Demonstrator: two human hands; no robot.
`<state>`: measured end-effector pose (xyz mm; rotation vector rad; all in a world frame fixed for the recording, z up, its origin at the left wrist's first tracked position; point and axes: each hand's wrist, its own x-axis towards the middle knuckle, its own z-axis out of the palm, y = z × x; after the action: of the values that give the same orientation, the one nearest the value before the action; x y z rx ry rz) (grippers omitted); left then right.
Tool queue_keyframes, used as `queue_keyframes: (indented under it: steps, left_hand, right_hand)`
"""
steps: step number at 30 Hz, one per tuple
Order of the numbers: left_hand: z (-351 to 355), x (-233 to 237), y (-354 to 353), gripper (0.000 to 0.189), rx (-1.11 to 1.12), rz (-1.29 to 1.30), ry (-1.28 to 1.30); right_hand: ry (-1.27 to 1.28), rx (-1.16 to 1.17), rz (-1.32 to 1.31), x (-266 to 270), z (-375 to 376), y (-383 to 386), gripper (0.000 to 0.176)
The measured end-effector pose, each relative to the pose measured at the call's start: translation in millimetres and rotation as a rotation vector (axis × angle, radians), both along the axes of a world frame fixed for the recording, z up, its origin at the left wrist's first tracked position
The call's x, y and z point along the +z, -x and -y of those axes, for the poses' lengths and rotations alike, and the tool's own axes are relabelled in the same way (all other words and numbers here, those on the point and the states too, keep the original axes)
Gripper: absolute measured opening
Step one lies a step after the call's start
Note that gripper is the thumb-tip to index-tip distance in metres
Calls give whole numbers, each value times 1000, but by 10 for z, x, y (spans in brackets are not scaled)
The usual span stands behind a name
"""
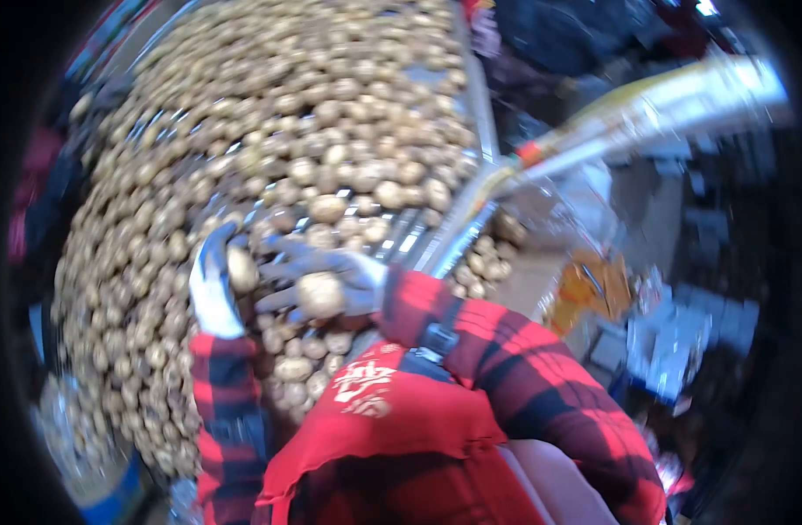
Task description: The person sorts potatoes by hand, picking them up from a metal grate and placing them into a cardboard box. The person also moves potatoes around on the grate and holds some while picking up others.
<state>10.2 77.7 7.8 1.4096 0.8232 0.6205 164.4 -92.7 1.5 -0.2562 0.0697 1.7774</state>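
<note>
My left hand (212, 278), in a grey and white work glove, is closed around a pale potato (241, 269). To its right, my right hand (353, 269) wears the same kind of glove, with its fingers pointing left. A larger potato (320, 296) rests against that palm, the fingers partly curled about it. Both hands are just above a wide spread of potatoes (296, 166). Motion blur softens the fingertips.
A metal side rail (479, 105) bounds the potatoes on the right, beside bare rollers (405, 234). More potatoes (484, 264) lie beyond the rail. A long plastic-wrapped piece (646, 109) juts out at upper right. Cardboard and wrappers (593, 284) lie on the right.
</note>
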Motion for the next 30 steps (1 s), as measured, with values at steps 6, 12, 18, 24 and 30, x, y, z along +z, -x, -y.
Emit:
queue_keyframes:
  steps: [6, 12, 18, 24, 30]
  left_hand:
    - [892, 443, -340, 51, -150, 21, 9]
    - [1168, 477, -507, 49, -310, -49, 2]
    - [1312, -148, 6, 42, -422, -70, -18]
    - [1456, -204, 501, 41, -614, -198, -194]
    - [1704, 16, 799, 52, -680, -291, -499]
  right_hand:
    - [-204, -163, 279, 33, 527, 24, 50]
    - [-56, -574, 731, 111, 2056, -247, 73]
    - [331, -1097, 244, 39, 3791, -541, 51]
    - [1080, -1290, 522, -385, 5532, -834, 46]
    - [1479, -877, 1724, -391, 4611, -1272, 51]
